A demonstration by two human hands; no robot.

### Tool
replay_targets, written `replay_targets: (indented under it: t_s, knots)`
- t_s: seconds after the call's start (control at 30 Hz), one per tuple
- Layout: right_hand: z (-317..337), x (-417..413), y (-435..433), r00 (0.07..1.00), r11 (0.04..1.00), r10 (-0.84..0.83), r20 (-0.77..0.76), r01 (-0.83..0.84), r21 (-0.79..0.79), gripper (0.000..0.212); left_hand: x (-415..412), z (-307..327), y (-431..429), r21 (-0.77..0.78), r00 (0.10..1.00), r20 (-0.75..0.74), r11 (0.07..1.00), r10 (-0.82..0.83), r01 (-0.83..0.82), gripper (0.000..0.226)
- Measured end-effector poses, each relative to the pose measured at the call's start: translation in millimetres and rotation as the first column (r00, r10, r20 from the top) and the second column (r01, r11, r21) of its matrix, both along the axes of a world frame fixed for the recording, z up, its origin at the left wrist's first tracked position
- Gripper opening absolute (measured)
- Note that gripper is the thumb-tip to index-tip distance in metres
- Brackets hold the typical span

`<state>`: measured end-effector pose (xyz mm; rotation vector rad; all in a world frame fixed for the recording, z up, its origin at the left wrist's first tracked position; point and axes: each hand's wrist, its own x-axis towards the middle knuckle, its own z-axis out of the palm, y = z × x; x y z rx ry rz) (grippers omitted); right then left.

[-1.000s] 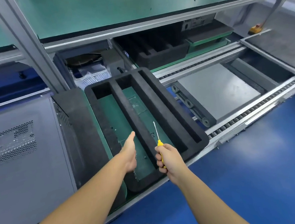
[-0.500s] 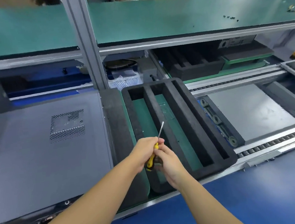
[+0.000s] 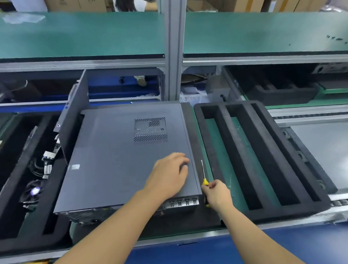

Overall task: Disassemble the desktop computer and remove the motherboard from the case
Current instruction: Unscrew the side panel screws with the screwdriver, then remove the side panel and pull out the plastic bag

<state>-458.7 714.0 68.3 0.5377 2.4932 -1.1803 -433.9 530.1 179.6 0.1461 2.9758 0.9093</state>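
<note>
A dark grey desktop computer case (image 3: 112, 158) lies flat on the green bench, its side panel with a perforated vent (image 3: 150, 130) facing up and its rear ports toward me. My left hand (image 3: 168, 175) rests palm down on the panel near its right front corner, fingers spread, holding nothing. My right hand (image 3: 216, 193) is closed around a yellow-handled screwdriver (image 3: 203, 176), just right of the case's corner, with the thin shaft pointing away from me. The motherboard is hidden inside the closed case.
A black foam tray (image 3: 261, 158) with long slots lies right of the case. Another black foam tray (image 3: 15, 177) on the left holds cables and small parts, with a loose grey panel (image 3: 73, 121) leaning up beside it. An aluminium post (image 3: 174, 41) carries a green upper shelf (image 3: 76, 39). Roller conveyor rails (image 3: 343, 201) run at the right.
My view has swung left, bringing the case to the middle. My left hand left the screwdriver and moved onto the case panel. My right hand still holds the screwdriver, now beside the case's corner.
</note>
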Motion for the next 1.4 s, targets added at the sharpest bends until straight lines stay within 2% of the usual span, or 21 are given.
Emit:
replay_targets:
  t_s: [0.07,0.17,0.3,0.63,0.77,0.83,0.9,0.97,1.03,1.07,1.17,1.23,1.33,1.4]
  knots:
    - [-2,-3,-6,0.999,0.999,-0.035,-0.040,0.035,0.016,0.019,3,-9,-18,-0.093,0.999,-0.026,0.995,0.025,-0.027,0.040]
    - [0,-8,-13,0.998,0.999,-0.012,-0.059,0.015,0.050,0.020,9,-21,-33,-0.147,0.997,-0.066,0.988,0.029,-0.039,0.045]
    - [-5,-9,-16,0.988,0.975,0.152,0.030,-0.155,0.157,0.033,16,-30,-41,-0.227,0.996,-0.070,0.973,-0.048,0.030,0.049]
    - [15,-5,-13,0.989,0.989,0.139,0.041,-0.137,-0.048,0.045,17,-32,-66,-0.380,0.989,-0.020,0.916,-0.145,0.127,0.057]
    - [53,-13,-19,0.990,0.985,0.084,-0.114,-0.100,-0.138,0.040,22,-31,-86,-0.409,0.992,0.014,0.905,-0.122,0.117,0.069]
    - [73,-16,-24,0.961,0.954,0.177,-0.211,-0.220,-0.202,0.042,28,-31,-103,-0.415,0.993,0.053,0.903,-0.103,0.116,0.083]
    - [86,-14,-30,0.901,0.914,0.340,-0.268,-0.384,-0.132,0.057,35,-30,-125,-0.417,0.991,0.100,0.901,-0.086,0.120,0.095]
    - [96,-7,-39,0.798,0.846,0.533,-0.280,-0.514,0.145,0.085,43,-29,-150,-0.425,0.987,0.137,0.894,-0.088,0.139,0.106]
    - [104,2,-51,0.649,0.701,0.705,-0.288,-0.575,0.421,0.103,52,-29,-173,-0.468,0.978,0.170,0.863,-0.122,0.189,0.117]
    - [108,7,-59,0.567,0.610,0.782,-0.258,-0.615,0.499,0.109,56,-30,-182,-0.498,0.974,0.175,0.840,-0.146,0.215,0.121]
    - [113,20,-88,0.395,0.361,0.917,-0.052,-0.769,0.527,0.119,67,-30,-207,-0.560,0.964,0.170,0.786,-0.203,0.264,0.124]
    - [113,26,-106,0.370,0.291,0.928,0.052,-0.802,0.522,0.125,72,-28,-219,-0.583,0.964,0.178,0.768,-0.199,0.266,0.122]
    - [108,34,-118,0.434,0.216,0.881,0.185,-0.720,0.660,0.134,80,-29,-216,-0.616,0.972,0.188,0.754,-0.141,0.228,0.122]
    - [101,40,-117,0.466,0.202,0.866,0.182,-0.659,0.725,0.131,82,-30,-207,-0.631,0.977,0.191,0.750,-0.094,0.196,0.122]
